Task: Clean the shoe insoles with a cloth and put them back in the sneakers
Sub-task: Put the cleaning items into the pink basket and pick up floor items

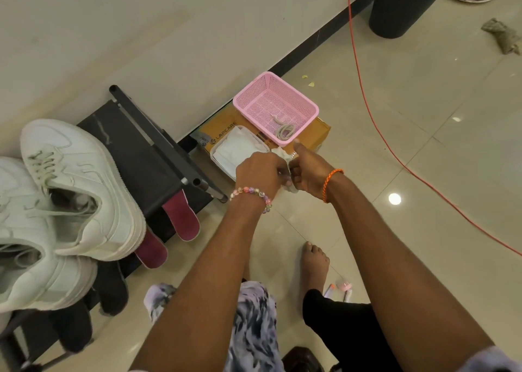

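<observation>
Glossy tile floor (423, 151) meets a wall. Both insoles (180, 219) point toward 11 o'clock. Left hand (258, 173) and right hand (309, 173) together clutch a cloth (284, 154).

Both arms outstretched; left hand (258, 173) and right hand (309, 178) close together, fingers curled.
</observation>
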